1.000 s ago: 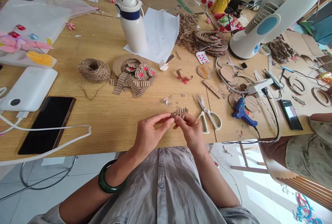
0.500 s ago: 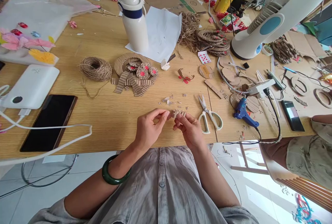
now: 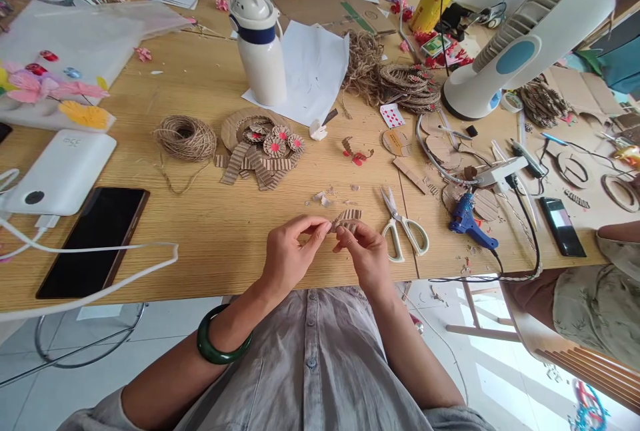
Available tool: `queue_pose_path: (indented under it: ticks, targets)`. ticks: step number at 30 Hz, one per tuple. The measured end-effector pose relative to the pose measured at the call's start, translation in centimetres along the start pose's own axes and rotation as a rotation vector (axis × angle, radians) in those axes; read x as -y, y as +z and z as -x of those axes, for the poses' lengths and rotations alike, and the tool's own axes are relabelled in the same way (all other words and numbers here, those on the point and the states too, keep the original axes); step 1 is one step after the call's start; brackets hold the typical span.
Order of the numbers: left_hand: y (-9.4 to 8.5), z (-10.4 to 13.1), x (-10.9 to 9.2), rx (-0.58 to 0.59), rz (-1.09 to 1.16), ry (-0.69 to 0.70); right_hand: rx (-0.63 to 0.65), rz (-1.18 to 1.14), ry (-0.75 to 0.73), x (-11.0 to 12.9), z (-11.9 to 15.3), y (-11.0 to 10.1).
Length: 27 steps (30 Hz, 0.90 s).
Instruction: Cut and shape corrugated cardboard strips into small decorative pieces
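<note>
A small strip of corrugated cardboard (image 3: 349, 215) is pinched between my two hands, just above the table's front edge. My left hand (image 3: 295, 248) grips its left end between thumb and forefinger. At the other end my right hand (image 3: 367, 254) holds it low, fingers curled, and the ridged part stands up above the fingertips. Scraps of torn paper (image 3: 323, 199) lie just beyond. White-handled scissors (image 3: 403, 224) rest slightly spread, right of my right hand. Farther back sits a cardboard ring (image 3: 231, 130) with ridged strips and red-centred cardboard flowers (image 3: 275, 144).
A twine coil (image 3: 185, 138), a phone (image 3: 95, 241) and a white power bank (image 3: 65, 171) with cable are to the left. A white flask (image 3: 261, 64) stands behind. On the right are a blue glue gun (image 3: 467, 221), a fan (image 3: 520, 38) and a seated person's arm (image 3: 620, 234).
The cardboard strip has turned in my fingers, so more of its ridged face now stands above my right hand. Both hands stay in nearly the same place; the view shifts slightly.
</note>
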<state>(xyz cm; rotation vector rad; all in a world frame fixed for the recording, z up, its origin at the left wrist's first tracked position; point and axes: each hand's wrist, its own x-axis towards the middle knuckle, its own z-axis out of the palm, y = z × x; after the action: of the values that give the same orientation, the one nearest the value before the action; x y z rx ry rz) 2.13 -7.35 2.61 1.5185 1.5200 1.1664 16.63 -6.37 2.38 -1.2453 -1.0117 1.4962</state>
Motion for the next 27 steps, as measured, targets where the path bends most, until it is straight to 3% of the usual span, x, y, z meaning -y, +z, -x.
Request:
queue_pose_path:
  ticks: [4,11,19,27]
  targets:
    - [-0.2,-0.2,0.1,-0.013,-0.071,0.057,0.000,-0.110,0.065,0.2,-0.1,0.0]
    - [-0.3,0.1,-0.1,-0.060,-0.010,0.026,-0.032,-0.282,0.190,0.5,-0.5,0.1]
    - [0.1,0.7,0.5,-0.104,-0.137,0.197,-0.020,-0.212,0.115,0.1,-0.1,0.6]
    - [-0.3,0.5,0.2,-0.090,-0.251,0.225,-0.012,-0.177,0.114,-0.3,0.1,0.8]
